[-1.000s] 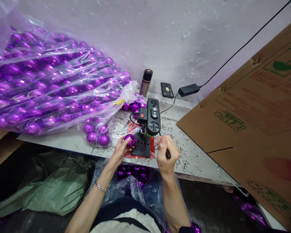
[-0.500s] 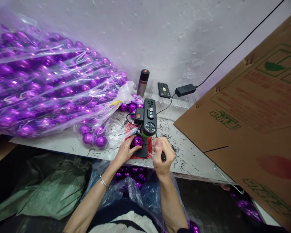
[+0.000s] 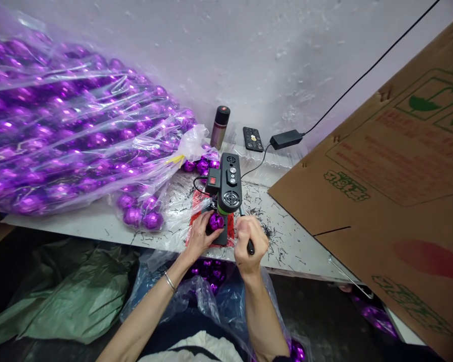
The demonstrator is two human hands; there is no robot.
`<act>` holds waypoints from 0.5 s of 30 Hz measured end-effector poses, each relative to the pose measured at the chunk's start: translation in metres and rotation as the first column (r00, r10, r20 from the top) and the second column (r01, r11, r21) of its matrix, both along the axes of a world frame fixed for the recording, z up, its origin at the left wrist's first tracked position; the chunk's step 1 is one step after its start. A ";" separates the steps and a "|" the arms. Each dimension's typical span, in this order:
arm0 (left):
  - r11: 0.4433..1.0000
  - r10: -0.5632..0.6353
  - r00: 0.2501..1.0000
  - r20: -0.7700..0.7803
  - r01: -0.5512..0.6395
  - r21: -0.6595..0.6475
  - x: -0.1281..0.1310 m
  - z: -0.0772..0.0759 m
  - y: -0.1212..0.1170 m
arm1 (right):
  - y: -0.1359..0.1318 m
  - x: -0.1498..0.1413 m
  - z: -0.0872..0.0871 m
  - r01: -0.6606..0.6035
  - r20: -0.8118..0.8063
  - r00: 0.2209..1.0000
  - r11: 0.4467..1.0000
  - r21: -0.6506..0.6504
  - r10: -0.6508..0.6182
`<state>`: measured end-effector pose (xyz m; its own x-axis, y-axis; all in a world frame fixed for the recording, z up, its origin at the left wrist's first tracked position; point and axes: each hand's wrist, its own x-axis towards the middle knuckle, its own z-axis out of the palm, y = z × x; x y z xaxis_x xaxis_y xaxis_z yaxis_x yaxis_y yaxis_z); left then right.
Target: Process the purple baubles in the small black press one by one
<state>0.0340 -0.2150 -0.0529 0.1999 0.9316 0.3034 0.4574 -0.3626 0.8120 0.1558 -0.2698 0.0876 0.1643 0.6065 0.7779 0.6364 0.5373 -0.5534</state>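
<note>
In the head view, a shiny purple ball [image 3: 216,221] sits under the head of a small black bench press [image 3: 231,176]. My left hand [image 3: 201,235] grips the ball from the left, with thumb and fingers on its sides. On the right, my right hand [image 3: 250,242] is wrapped round the press's lever, whose black handle end [image 3: 251,247] pokes out below the fist. The press base lies over a red patch [image 3: 194,221] on the white table [image 3: 294,254]. Whether the press head touches the ball is hidden.
A large clear bag of purple balls [image 3: 60,136] fills the left side. Behind the press are a bottle [image 3: 219,128], a phone [image 3: 252,139] and a power adapter [image 3: 286,139]. A cardboard box [image 3: 381,191] stands at right. Dark scraps [image 3: 266,231] litter the table. More purple balls [image 3: 207,274] lie below its edge.
The ball shows slightly more from under the press head, with my left hand still on it. My right fist stays on the lever. The whole view has shifted a little.
</note>
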 end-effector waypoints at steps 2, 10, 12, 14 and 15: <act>1.000 0.013 1.000 0.006 -0.013 -0.006 0.001 -0.003 0.000 | -0.001 0.000 -0.004 0.001 0.003 1.000 1.000 0.016 -0.001; 0.999 0.040 0.999 -0.022 -0.041 -0.008 0.003 -0.004 0.001 | -0.002 -0.002 -0.037 0.026 0.033 0.999 0.997 0.075 -0.028; 0.999 0.042 0.999 -0.029 -0.042 -0.001 0.003 -0.004 0.000 | -0.001 -0.001 -0.048 0.038 0.036 0.998 0.995 0.098 -0.042; 0.999 0.044 0.999 -0.032 -0.043 0.024 0.004 -0.005 0.000 | 0.001 -0.001 -0.057 0.054 0.035 0.998 0.992 0.118 -0.058; 0.998 0.047 0.998 -0.031 -0.045 0.046 0.004 -0.006 0.000 | 0.001 -0.002 -0.061 0.060 0.030 0.997 0.990 0.129 -0.065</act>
